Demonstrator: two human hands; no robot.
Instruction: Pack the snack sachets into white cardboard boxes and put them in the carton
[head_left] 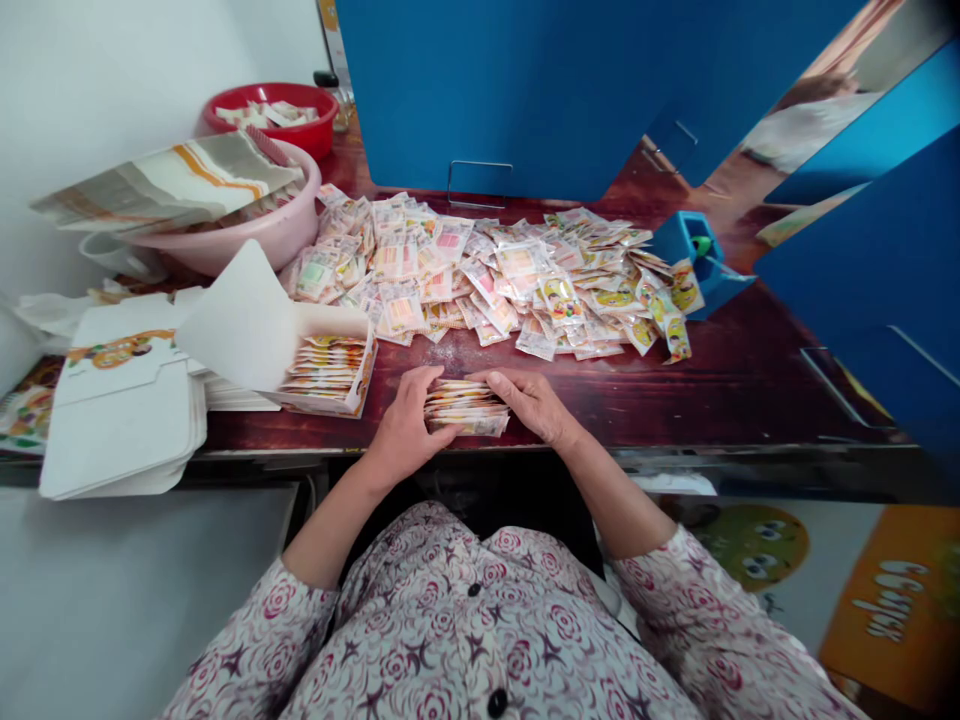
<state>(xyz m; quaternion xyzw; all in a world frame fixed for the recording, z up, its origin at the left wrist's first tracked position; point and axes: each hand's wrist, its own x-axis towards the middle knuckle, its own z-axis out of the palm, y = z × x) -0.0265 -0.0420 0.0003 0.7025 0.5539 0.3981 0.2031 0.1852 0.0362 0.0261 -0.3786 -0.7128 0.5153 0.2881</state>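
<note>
Dark red tabletop (720,390) holds a heap of loose printed sachets (480,275). Left hand (409,425) and right hand (529,405), fingers half curled, grip a squared stack of sachets (466,408), seemingly snack packs, beside an open carton (366,360).

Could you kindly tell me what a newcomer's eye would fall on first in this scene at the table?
The eye would likely go first to the large heap of small printed sachets spread across the dark red wooden table, below a bright blue partition. At the table's front, the left hand and right hand hold a squared stack of sachets between them. Just to their left sits an open white carton packed with more sachets.
</note>
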